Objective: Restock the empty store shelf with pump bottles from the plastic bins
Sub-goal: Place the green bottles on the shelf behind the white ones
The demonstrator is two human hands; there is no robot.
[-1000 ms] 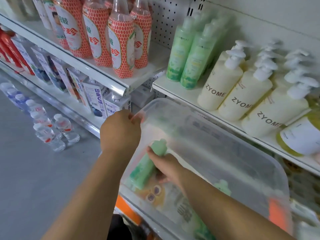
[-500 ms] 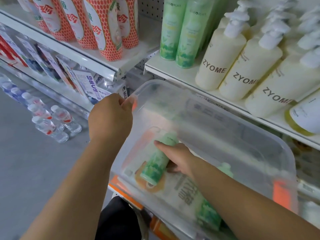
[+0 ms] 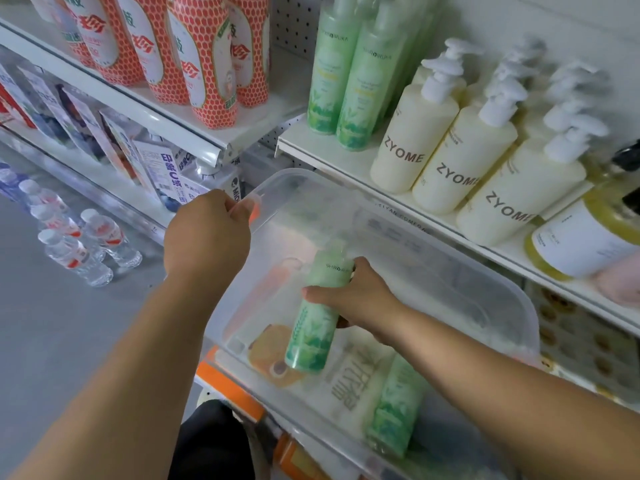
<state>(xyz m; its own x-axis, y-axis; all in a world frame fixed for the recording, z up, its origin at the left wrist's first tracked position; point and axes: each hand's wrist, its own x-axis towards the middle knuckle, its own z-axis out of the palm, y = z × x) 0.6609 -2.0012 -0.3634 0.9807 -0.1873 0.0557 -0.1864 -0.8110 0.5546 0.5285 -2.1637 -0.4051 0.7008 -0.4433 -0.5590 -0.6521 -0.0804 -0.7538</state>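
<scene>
Your right hand [image 3: 356,299] grips a green bottle [image 3: 317,313] inside the bin [image 3: 512,292]; your left hand [image 3: 207,233] clutches its rim.

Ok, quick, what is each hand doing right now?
Left hand: grips the rim of the clear plastic bin.
Right hand: holds a green bottle inside the bin.

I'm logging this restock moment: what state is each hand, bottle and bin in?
Left hand: grips clear plastic bin's rim.
Right hand: holds a pale green cylindrical bottle, tilted, inside the bin.
Second green bottle: lying in bin.
Bin: lidless.
Cream ZYOME pump bottles: upright on shelf.
</scene>
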